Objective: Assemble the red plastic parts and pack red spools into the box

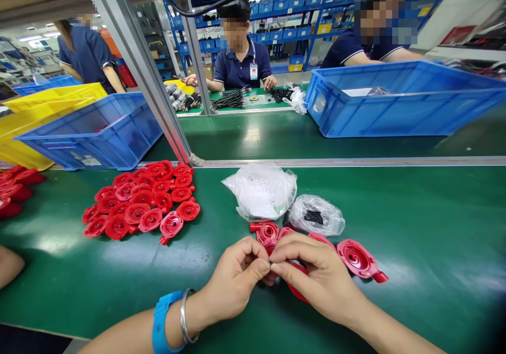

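My left hand [237, 275] and my right hand [316, 275] meet at the fingertips, both closed in a pinch. Between them is a tiny dark piece [271, 262], mostly hidden by the fingers. Several red round housings lie behind and under my hands; one red housing [358, 259] shows fully to the right of my right hand. Beyond the hands sit a clear bag of small white parts [263, 190] and a clear bag of small black parts [314, 217].
Many red housings [138, 211] lie grouped at the left. Blue bins [395, 114] and a metal post [138, 64] stand farther back. Across the bench a person [241, 64] works near black cables [229, 99]. Someone's arm [10, 267] shows at the left edge.
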Motion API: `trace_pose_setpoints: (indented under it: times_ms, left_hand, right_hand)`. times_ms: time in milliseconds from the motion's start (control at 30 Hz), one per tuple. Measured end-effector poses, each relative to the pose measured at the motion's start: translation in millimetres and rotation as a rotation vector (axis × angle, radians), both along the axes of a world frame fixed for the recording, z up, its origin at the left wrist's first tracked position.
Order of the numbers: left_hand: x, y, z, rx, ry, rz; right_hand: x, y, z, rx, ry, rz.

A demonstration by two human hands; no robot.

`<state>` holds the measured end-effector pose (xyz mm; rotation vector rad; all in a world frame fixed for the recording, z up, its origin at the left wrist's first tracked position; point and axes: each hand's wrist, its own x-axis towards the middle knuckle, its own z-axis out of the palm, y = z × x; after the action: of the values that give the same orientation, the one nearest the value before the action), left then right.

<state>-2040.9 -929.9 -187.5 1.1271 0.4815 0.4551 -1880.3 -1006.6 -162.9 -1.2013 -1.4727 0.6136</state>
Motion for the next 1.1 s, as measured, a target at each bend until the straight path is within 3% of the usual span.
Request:
trace_pose_setpoints:
  times_ms: [133, 400, 667, 800, 900, 1100]
  left_hand:
    - [-1, -1, -3.7, -0.006, -0.010, 0.013]
    - [2, -2, -1.7, -0.093, -0.014, 0.091]
    - [3, -1, -0.5, -0.079, 0.043, 0.005]
    - [3, -2, -2.5, -0.033, 0.047, 0.008]
    - [1, -2, -3.4, 0.034, 0.048, 0.019]
    - [-2, -1, -2.1, 0.144, 0.074, -0.007]
  right_hand:
    - [-1, -1, -1.2, 0.148, -0.131, -0.034]
    - [-6, -2, -11.3, 0.180, -0.144, -0.010]
    - [2, -2, -5.6, -0.154, 0.024, 0.010]
    - [2, -2, -5.6, -0.310, 0.249, 0.119]
    - [2, -2, -8.2, -0.363, 0.363, 0.175]
    - [5, -1, -7.9, -0.379, 0.354, 0.185]
